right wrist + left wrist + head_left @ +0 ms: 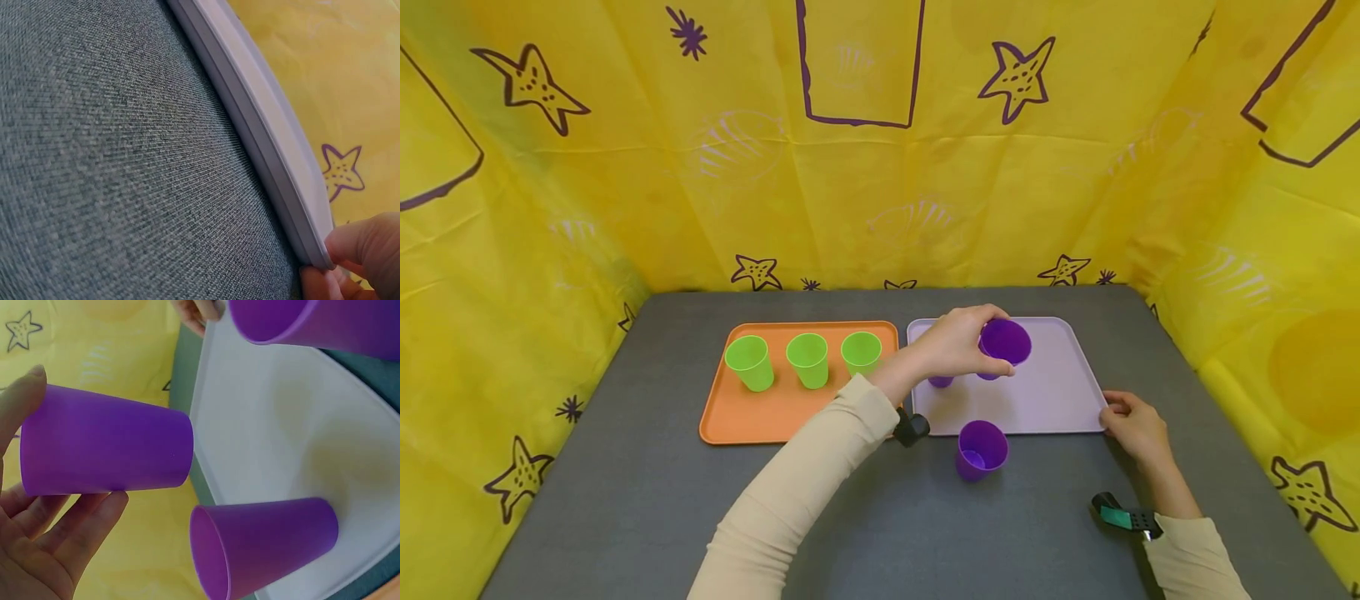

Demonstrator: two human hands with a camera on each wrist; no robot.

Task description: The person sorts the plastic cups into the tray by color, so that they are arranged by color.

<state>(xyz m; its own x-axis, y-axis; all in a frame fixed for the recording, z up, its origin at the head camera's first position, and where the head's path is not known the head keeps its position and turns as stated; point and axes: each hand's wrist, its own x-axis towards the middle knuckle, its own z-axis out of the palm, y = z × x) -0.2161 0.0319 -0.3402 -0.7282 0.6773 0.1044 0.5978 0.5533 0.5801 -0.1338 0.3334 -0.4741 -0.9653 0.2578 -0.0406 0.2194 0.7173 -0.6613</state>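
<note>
My left hand [958,343] grips a purple cup [1007,340] by its sides, thumb and fingers on opposite faces. The left wrist view shows this cup [112,442] held up over the lavender tray [1037,400]. A second purple cup [275,540] stands on that tray; from the head view, my left hand hides most of it. On the table just in front of the tray is a third purple cup [982,450], upright. My right hand [1138,427] pinches the tray's near right corner, thumb on top of the rim [319,247] and fingers beneath.
An orange tray [760,421] lies left of the lavender one, bearing a row of three upright green cups [807,361]. My left forearm crosses over its near right part. The grey table [625,500] is bordered by yellow patterned cloth [865,208] at the back and sides.
</note>
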